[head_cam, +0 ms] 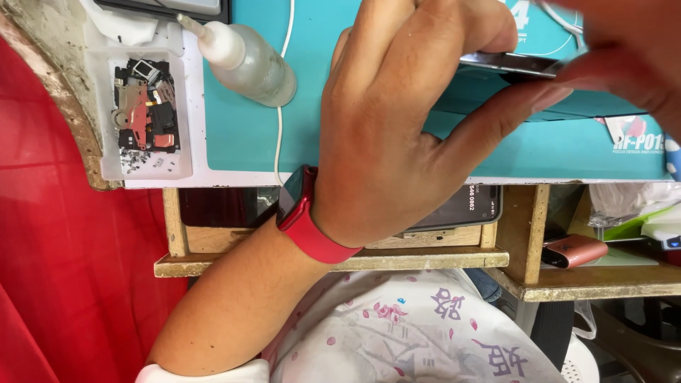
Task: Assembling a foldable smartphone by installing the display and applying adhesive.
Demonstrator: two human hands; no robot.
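- Left hand (397, 135), red smartwatch (301, 206) at its wrist, pinches a thin, flat smartphone (507, 65) edge-on between thumb and fingers, above the teal work mat (234, 135).
- Right hand (624, 57) closes on the phone's far end.
- Judged light, rigid, glass-slick, fragile; best gripped by its metal edges.
- Nearby: translucent squeeze bottle (248, 60), white parts tray (145, 106).

right hand (624, 57): blurred, cut off | thin dark device (507, 65): mostly hidden

thin dark flat phone (507, 65) | held edge-on, roughly level | above teal mat | pinched between both hands' fingers
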